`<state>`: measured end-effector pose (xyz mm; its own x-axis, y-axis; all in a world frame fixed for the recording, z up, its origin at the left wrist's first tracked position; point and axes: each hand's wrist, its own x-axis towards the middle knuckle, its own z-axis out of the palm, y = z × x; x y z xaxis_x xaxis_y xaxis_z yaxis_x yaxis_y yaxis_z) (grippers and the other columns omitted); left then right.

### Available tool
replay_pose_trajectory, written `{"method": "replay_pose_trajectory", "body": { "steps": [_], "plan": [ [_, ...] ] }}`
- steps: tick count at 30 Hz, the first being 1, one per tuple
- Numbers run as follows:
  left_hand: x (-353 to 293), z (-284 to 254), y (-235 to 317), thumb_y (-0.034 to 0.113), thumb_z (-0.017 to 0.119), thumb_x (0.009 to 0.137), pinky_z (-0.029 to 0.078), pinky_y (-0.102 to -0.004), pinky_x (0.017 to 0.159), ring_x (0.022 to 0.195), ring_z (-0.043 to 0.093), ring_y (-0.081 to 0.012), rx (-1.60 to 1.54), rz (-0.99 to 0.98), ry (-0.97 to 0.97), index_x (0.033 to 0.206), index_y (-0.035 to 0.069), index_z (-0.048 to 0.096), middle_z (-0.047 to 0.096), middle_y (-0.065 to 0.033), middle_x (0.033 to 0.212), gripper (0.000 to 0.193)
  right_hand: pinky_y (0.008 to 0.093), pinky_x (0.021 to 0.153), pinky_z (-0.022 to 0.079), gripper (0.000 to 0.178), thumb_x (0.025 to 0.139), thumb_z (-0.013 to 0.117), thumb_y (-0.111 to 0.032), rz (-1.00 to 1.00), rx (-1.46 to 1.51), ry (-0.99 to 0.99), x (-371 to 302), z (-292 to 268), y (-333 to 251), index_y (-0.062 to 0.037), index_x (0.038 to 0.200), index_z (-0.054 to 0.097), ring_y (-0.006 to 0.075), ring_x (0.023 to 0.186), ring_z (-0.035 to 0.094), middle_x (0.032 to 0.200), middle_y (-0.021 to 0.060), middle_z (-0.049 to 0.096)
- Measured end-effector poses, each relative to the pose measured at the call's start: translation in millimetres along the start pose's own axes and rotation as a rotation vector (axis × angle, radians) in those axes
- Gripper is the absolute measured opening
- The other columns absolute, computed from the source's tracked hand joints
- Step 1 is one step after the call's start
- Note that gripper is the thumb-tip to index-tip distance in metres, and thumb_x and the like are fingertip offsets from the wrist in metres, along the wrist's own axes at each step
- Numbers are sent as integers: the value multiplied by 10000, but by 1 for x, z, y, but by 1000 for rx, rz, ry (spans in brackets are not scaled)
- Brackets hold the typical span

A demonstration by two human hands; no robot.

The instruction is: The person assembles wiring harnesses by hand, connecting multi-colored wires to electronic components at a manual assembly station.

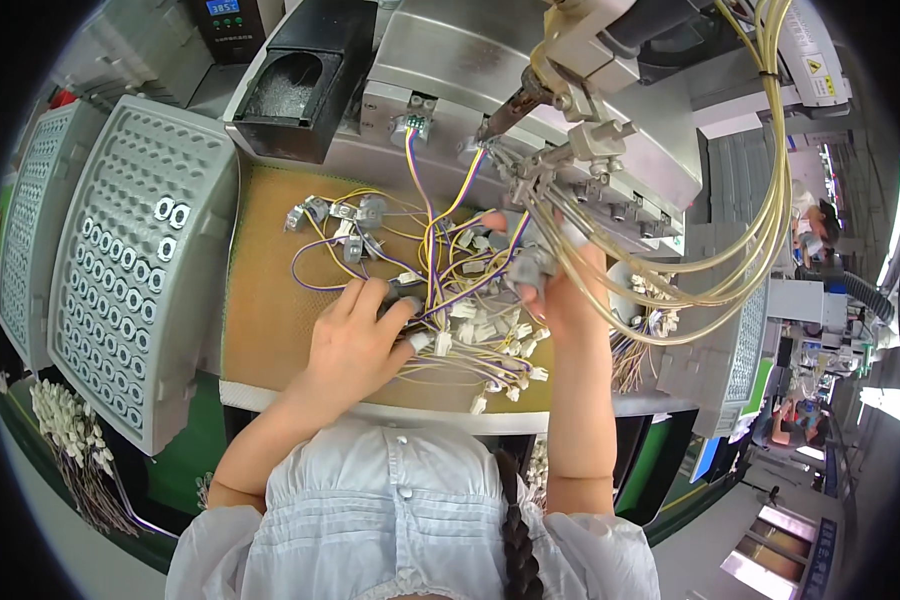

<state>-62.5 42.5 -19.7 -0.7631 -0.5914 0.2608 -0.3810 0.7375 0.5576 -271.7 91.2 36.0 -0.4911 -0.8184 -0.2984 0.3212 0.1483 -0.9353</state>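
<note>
My left hand is over the work surface, thumb and forefinger in pale finger covers and closed on the end of a purple-and-yellow wire. A small dark part shows by these fingertips, too hidden to name. My right hand reaches up behind clear tubes, its fingers bent close to the upper stretch of that wire; what they grip is partly hidden. Between the hands lies a tangle of wires with white connectors. Two more wire bundles run down from a small green circuit board and the neighbouring metal fixture.
Curved clear tubes and a metal nozzle assembly hang over my right hand. A black box with a round opening stands at the back left. Grey trays of ring-shaped parts lean at the left. Small grey parts lie on the brown mat.
</note>
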Motion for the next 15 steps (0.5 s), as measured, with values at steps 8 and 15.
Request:
{"method": "replay_pose_trajectory", "body": {
  "steps": [8,15],
  "plan": [
    [0,8,-5,82,655,582,464,-326,625,802,507,-241,-61,51,51,824,86,601,473,-85,854,247,164,308,314,425,898,423,-366,-165,154,145,8,39,8,27,986,559,56,409,464,791,89,647],
    [13,-50,-6,58,653,577,439,-364,632,774,502,-261,-37,89,140,789,76,599,474,-90,855,219,165,330,324,534,893,399,-464,42,4,-144,12,18,-18,27,1056,531,65,469,519,913,119,647]
  ]
}}
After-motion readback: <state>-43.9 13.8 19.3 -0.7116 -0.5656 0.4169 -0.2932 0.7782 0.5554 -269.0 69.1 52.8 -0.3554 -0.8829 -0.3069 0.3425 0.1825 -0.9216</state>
